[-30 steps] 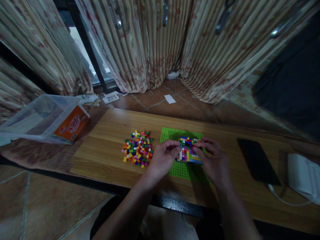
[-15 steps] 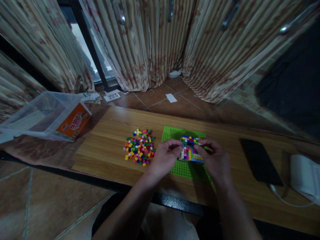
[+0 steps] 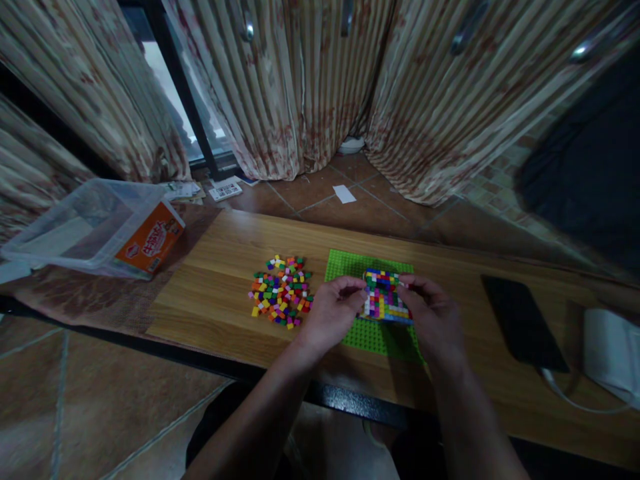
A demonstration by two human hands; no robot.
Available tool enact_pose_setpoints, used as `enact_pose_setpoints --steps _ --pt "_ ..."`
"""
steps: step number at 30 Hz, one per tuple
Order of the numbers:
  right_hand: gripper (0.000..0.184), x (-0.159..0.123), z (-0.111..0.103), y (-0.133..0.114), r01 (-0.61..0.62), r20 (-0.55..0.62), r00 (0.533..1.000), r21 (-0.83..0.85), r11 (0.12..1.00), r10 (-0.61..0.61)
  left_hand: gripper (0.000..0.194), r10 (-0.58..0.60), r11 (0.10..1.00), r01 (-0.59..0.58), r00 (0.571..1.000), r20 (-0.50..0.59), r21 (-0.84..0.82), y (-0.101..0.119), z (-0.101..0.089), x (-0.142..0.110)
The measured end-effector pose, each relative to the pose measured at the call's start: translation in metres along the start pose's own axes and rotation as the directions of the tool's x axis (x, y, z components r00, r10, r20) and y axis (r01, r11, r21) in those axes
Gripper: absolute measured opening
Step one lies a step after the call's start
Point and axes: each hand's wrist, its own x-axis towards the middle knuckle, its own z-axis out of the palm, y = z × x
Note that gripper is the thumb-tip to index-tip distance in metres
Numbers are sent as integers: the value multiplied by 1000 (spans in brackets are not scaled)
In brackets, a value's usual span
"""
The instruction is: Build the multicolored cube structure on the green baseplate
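A green studded baseplate (image 3: 345,263) lies on the wooden table (image 3: 225,267). On it stands a block of small multicoloured bricks (image 3: 384,301). My left hand (image 3: 333,313) pinches the block's left edge with curled fingers. My right hand (image 3: 434,319) grips its right edge the same way. A loose pile of small coloured bricks (image 3: 281,291) lies on the table just left of my left hand.
A clear plastic tub (image 3: 75,227) with an orange box (image 3: 153,240) sits at the far left. A black phone (image 3: 523,321) and a white device with a cable (image 3: 613,350) lie at the right. Curtains (image 3: 320,87) hang behind over a tiled floor.
The view has shifted slightly; both hands stay on the brick block, with their fingers drawn a little closer around it.
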Motion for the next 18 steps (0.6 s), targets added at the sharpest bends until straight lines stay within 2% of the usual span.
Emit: enact_pose_setpoints --steps 10,18 --pt "31 0 2 -6 -5 -11 1000 -6 1000 5 13 -15 1000 15 1000 1 -22 -4 0 2" --pt "29 2 2 -4 35 -8 999 -35 999 -35 13 -15 999 15 1000 -1 -29 -7 1 3"
